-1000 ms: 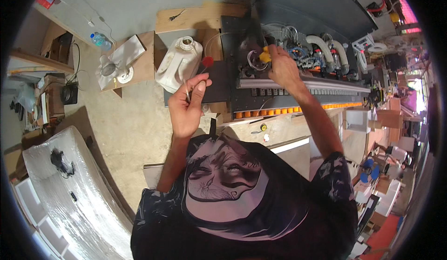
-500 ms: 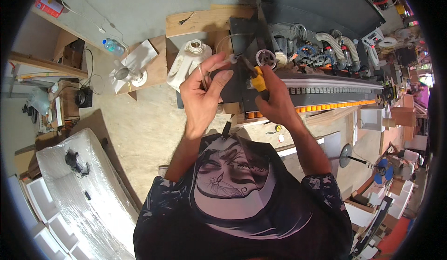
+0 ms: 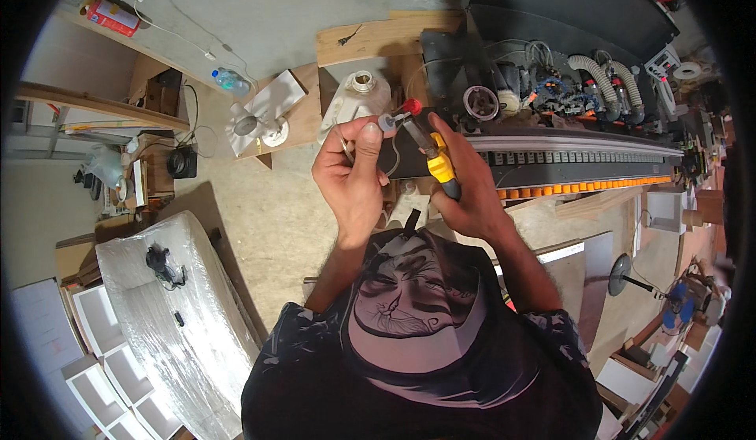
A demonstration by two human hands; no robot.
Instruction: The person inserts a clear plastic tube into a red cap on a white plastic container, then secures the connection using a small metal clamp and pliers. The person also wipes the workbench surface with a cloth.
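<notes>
My left hand (image 3: 352, 176) is closed, pinching a small whitish plastic fitting (image 3: 386, 122) between thumb and fingers. A thin clear tube (image 3: 397, 156) hangs in a loop beside these fingers. At the far side of the fitting shows a small red piece (image 3: 412, 107); whether the two are joined I cannot tell. In my right hand (image 3: 470, 184) is a tool with a yellow and black handle (image 3: 442, 169), its metal end (image 3: 420, 137) pointing up-left at the fitting. The tool's exact kind is unclear. Just behind my left hand stands a white plastic jug (image 3: 356, 103) with an uncapped neck.
To the right runs a long dark machine (image 3: 551, 142) with orange rollers, hoses and a handwheel (image 3: 480, 103). A plastic-wrapped slab (image 3: 177, 298) lies at lower left. A wooden board (image 3: 295, 113) carries a white stand; a blue-tinted bottle (image 3: 230, 81) lies behind it.
The view has shifted, so the surroundings sit further right and lower. The red piece has come into sight by the fitting. My right hand has turned, showing more of the tool's handle.
</notes>
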